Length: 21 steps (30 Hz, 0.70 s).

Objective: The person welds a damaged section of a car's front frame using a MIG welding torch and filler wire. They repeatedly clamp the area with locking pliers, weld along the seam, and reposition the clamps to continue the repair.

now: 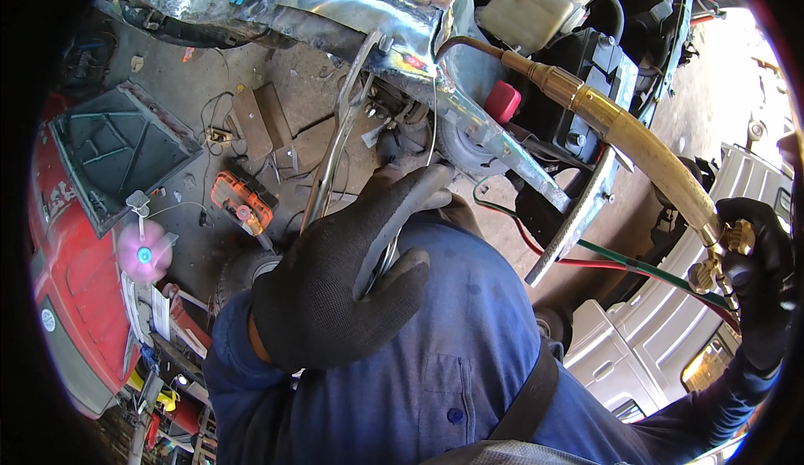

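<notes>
From my end I see the right hand (758,255), in a black glove, wrapped around the valve end of a brass gas torch (618,123), whose bent neck reaches the bare-metal vehicle panel (360,8) at the top of the view. The left hand (347,276), gloved too, seems closed on a thin filler rod (434,126) that rises from its fingertips toward the nozzle. A long locking clamp (341,134) stands at the panel's lower edge, just beside the heat-coloured strip. I judge the step in hand to be torch-welding or brazing that edge; the next move calls for a steady nozzle and the rod's end fed close to the hot spot, with the hoses (641,266) free. I can't make out a flame, nor whether rod and metal touch. The left hand's pinch is mostly hidden, its glove covers the clamp's lower end, and I can't tell whether it touches the clamp. The right hand sits near the dark rim, its far fingers out of sight.
</notes>
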Motion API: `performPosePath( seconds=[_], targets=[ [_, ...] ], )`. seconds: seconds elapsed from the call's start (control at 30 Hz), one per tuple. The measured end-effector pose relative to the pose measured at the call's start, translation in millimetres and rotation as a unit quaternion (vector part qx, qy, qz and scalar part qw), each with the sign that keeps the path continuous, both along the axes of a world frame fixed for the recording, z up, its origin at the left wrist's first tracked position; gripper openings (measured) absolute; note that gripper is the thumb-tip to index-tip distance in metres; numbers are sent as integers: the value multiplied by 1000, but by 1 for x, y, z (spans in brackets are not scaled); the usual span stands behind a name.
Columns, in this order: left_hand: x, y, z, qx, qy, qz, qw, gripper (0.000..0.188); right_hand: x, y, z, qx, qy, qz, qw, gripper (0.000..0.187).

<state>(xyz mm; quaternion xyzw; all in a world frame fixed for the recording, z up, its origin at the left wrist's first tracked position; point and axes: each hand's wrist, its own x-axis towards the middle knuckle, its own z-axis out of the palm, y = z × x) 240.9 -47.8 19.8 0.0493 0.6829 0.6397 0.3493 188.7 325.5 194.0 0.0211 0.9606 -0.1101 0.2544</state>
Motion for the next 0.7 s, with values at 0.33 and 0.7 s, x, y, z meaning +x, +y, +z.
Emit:
performPosePath(
  seconds=[0.33, 0.7],
  targets=[
    [0, -1, -3, -2, 4, 4, 1000, 66, 2, 8, -4, 36, 13, 46, 998, 78],
    [1, -1, -4, -3, 1, 13, 1000, 65, -6, 12, -3, -195, -50, -75, 977, 37]
  ],
)
